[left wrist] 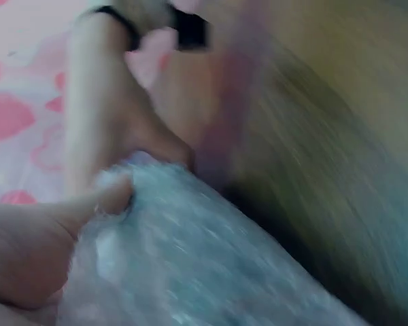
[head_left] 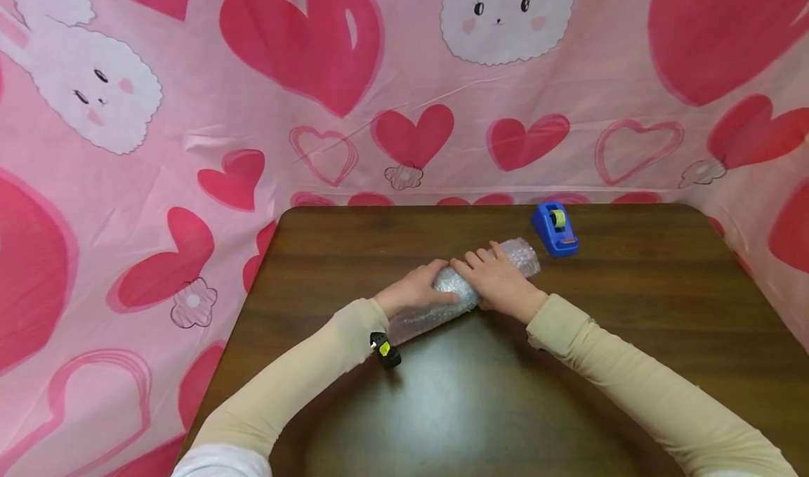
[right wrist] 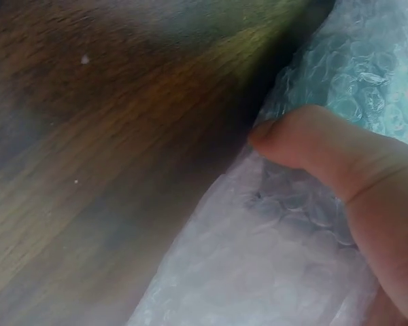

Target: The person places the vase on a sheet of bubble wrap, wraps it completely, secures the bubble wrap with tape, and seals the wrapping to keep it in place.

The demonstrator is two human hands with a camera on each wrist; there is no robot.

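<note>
A roll of bubble wrap (head_left: 463, 287) lies slantwise across the table, its far end pointing to the back right. My left hand (head_left: 413, 289) grips it left of the middle, thumb on the near side. Beside it my right hand (head_left: 497, 279) holds the roll from above, fingers over the far side. In the right wrist view, the right thumb (right wrist: 326, 146) lies across the bubble wrap (right wrist: 285, 251) close to the table. The left wrist view is blurred, with the bubble wrap (left wrist: 197, 251) running toward the other hand. Whatever the wrap encloses is hidden.
A blue tape dispenser (head_left: 556, 230) with a roll of tape stands behind the right end of the bubble wrap. The dark wooden table (head_left: 663, 287) is bordered at the back and left by a pink cloth (head_left: 253, 62) with hearts and rabbits.
</note>
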